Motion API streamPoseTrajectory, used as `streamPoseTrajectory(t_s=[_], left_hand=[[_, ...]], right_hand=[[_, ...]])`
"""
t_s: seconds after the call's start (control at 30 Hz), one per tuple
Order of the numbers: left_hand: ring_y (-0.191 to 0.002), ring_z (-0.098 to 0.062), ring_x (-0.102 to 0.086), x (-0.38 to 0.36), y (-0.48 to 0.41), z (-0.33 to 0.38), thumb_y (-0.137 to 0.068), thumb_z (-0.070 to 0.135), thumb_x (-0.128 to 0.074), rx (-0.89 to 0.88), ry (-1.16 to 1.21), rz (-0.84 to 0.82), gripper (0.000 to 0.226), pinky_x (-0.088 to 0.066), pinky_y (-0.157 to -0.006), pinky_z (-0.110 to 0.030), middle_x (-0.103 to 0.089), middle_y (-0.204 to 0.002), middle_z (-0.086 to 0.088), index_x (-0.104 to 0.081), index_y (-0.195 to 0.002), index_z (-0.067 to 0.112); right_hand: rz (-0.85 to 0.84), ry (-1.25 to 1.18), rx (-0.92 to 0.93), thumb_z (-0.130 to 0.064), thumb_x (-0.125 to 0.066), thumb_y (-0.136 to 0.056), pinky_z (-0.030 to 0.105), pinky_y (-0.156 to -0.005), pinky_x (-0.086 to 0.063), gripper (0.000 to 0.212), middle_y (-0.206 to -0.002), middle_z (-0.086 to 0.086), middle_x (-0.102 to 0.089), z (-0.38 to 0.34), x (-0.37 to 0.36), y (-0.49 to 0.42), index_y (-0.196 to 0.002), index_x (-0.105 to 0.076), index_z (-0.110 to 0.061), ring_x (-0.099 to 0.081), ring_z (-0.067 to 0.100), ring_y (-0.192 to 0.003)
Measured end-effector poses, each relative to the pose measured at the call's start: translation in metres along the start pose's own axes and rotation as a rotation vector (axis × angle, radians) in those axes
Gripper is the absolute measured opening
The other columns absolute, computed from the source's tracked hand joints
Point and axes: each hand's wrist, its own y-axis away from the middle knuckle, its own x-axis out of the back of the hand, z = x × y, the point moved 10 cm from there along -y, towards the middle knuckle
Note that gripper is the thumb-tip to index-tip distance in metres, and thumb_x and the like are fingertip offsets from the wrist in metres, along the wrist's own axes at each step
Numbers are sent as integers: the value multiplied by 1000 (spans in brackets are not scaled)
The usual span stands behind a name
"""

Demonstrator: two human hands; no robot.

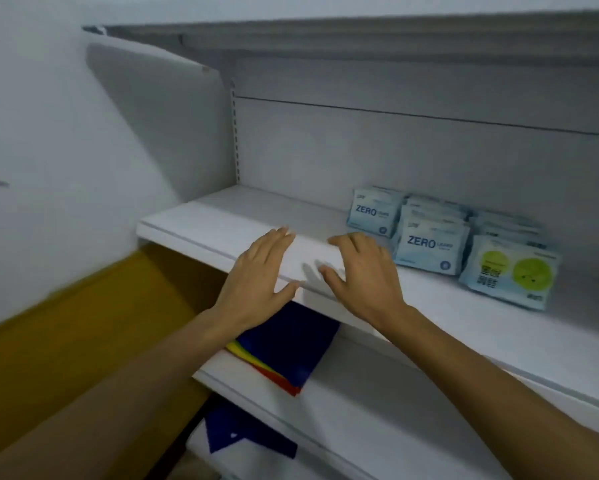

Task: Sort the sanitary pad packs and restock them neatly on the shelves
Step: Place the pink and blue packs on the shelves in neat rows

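Observation:
Light blue sanitary pad packs stand in rows on the white middle shelf [222,216]. One row is fronted by a "ZERO" pack [374,213] at the back. A second "ZERO" pack [429,249] fronts another row, and a pack with two green circles [509,271] fronts the right row. My left hand [256,275] and my right hand [364,271] hover side by side over the shelf's front edge, left of the packs. Both have straight, spread fingers and hold nothing.
A shelf above [360,36] overhangs the space. On the lower shelf [343,403] lies a dark blue pack with yellow and red edges [291,351]. Another dark blue item [242,434] lies further down. A white wall [49,133] stands at the left over a yellow floor [66,341].

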Motion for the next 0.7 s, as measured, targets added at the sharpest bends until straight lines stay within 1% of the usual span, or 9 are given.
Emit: streamPoseTrajectory(t_s=[0.07,0.17,0.23,0.27,0.33,0.43,0.5,0.63,0.7], left_hand=[[-143,-27,-29,13,40,-8,-87,41,-55,-33,-150,-34,71,-31,-113,-48,-31,-155,-8,-30,-148,13],[-141,-24,-29,28,97,-30,-86,44,-52,-11,-283,-69,69,-29,-112,-46,-35,-152,-8,-32,-145,14],[-139,-22,-29,29,136,-48,-84,47,-49,24,-344,-111,71,-22,-113,-41,-37,-152,-6,-31,-144,16],[-139,-20,-28,28,155,-57,-83,48,-52,45,-363,-134,73,-18,-114,-38,-36,-152,-4,-30,-145,17],[-139,-20,-30,25,188,-77,-79,46,-66,111,-372,-164,80,-19,-113,-38,-36,-152,-3,-29,-146,19],[-136,-27,-41,19,227,-103,-73,40,-78,202,-344,-207,84,-37,-105,-46,-42,-149,-9,-39,-142,13],[-136,-28,-41,13,249,-120,-77,40,-73,270,-313,-256,79,-42,-102,-48,-41,-149,-9,-40,-142,11],[-132,-30,-46,-2,297,-161,-86,44,-51,343,-232,-331,66,-46,-95,-47,-44,-146,-12,-40,-141,9],[-138,-29,-38,-15,323,-186,-90,42,-53,386,-168,-342,67,-40,-103,-47,-37,-151,-10,-34,-146,10]], right_hand=[[-14,-58,53,-35,-63,-88,39,-85,-43,40,-119,9,-60,-35,-18,19,-121,-59,-14,-56,30,-106],[-109,-190,79,-39,-55,-88,39,-88,-44,45,-121,8,-59,-84,-56,55,-125,-57,-14,-55,27,-108],[-188,-225,106,-42,-52,-88,39,-91,-43,51,-127,8,-57,-113,-84,79,-131,-54,-14,-54,27,-112],[-229,-231,117,-42,-53,-89,39,-93,-41,53,-131,7,-55,-125,-97,91,-134,-51,-15,-53,27,-116],[-310,-253,115,-42,-54,-90,38,-95,-37,55,-135,6,-51,-144,-124,110,-138,-46,-17,-49,26,-120],[-384,-248,111,-41,-56,-91,37,-94,-37,54,-134,6,-52,-162,-157,129,-138,-45,-18,-49,26,-117],[-438,-235,98,-41,-56,-92,36,-96,-35,53,-136,5,-50,-173,-181,140,-139,-44,-19,-47,26,-120],[-549,-221,41,-40,-55,-92,36,-100,-35,53,-137,3,-49,-192,-232,158,-139,-43,-19,-46,24,-123],[-618,-240,-35,-39,-56,-92,37,-99,-36,53,-136,5,-50,-197,-260,175,-139,-44,-17,-47,25,-122]])
